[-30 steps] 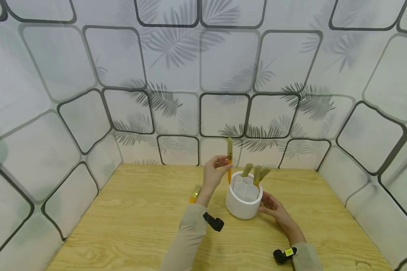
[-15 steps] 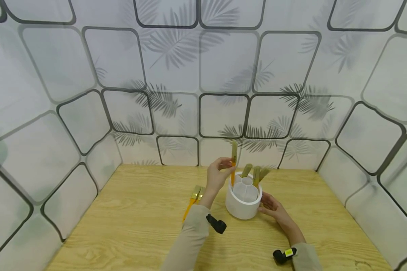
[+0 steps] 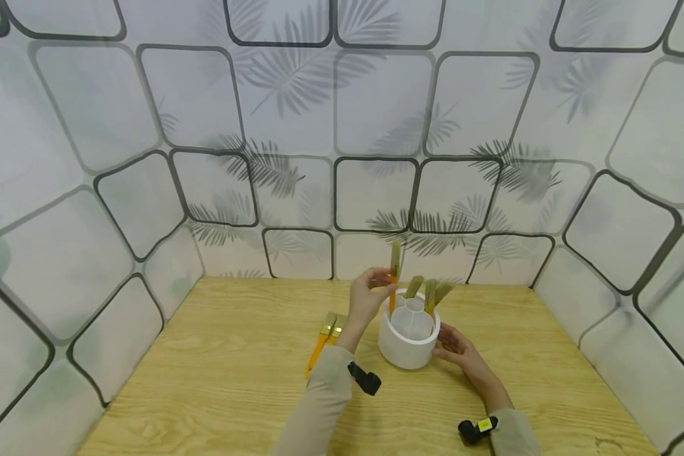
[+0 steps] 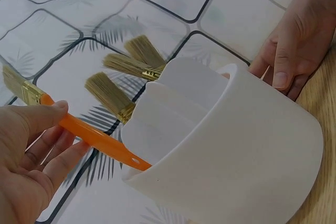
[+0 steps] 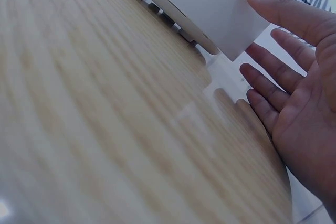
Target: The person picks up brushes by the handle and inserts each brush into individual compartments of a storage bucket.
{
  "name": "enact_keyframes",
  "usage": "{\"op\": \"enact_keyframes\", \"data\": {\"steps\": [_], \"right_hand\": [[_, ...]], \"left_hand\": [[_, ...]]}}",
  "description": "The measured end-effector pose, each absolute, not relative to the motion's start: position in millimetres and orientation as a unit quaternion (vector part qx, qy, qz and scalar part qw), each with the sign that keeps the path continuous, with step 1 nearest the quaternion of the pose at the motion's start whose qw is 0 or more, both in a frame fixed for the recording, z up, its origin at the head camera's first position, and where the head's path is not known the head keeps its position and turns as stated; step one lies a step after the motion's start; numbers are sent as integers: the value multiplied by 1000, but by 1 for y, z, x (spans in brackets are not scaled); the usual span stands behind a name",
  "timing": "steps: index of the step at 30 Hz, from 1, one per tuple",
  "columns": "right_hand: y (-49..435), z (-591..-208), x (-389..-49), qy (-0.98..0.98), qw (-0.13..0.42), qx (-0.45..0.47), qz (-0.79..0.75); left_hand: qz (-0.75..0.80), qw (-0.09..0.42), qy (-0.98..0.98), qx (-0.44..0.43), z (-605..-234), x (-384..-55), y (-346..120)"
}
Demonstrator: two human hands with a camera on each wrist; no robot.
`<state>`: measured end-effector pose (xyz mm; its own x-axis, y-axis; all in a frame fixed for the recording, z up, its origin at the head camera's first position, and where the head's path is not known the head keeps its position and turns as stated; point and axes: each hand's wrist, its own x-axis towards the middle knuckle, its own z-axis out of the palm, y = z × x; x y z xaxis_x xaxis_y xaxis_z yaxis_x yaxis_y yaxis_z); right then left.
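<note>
My left hand [image 3: 367, 299] pinches a flat paintbrush [image 4: 100, 139] by its orange handle, bristles up. The end of that handle dips inside the rim of a white round organizer with compartments [image 3: 405, 351]. Three more paintbrushes stand in the organizer, bristles up; one shows clearly as a brush [image 4: 111, 94] in the left wrist view. My right hand [image 3: 458, 348] is at the organizer's right side, its thumb touching the white wall and its other fingers extended and spread [image 5: 302, 87].
Two orange-handled paintbrushes [image 3: 321, 345] lie side by side on the wooden table [image 3: 234, 367], left of the organizer and partly behind my left forearm. A patterned curtain [image 3: 296, 190] surrounds the table at the back and sides.
My left hand has moved slightly right and the brush has come down, its handle end going inside the organizer's rim. More of the two lying brushes shows. The right hand stays put.
</note>
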<state>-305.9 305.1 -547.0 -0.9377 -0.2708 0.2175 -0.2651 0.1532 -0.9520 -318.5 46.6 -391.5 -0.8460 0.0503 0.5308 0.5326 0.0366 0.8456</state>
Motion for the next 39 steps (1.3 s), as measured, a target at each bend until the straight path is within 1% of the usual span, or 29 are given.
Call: {"op": "enact_keyframes", "data": {"steps": [10,18,31,39], "right_hand": [[305,-549,-307,754,-6,-181,-631],[306,-551,-307,745,5,-182,-641],[306,-548,-306,751,7,-179,-636],[305,-548,-306,757,15,-160,-634]], "left_hand": [[-666,174,-695,-209,-395,-317,48],[-657,168,-704,-211,-401,-318,48],[-652,168,-709,-210,-407,-318,48],[-653,174,-710,-199,-437,-344,53]]}}
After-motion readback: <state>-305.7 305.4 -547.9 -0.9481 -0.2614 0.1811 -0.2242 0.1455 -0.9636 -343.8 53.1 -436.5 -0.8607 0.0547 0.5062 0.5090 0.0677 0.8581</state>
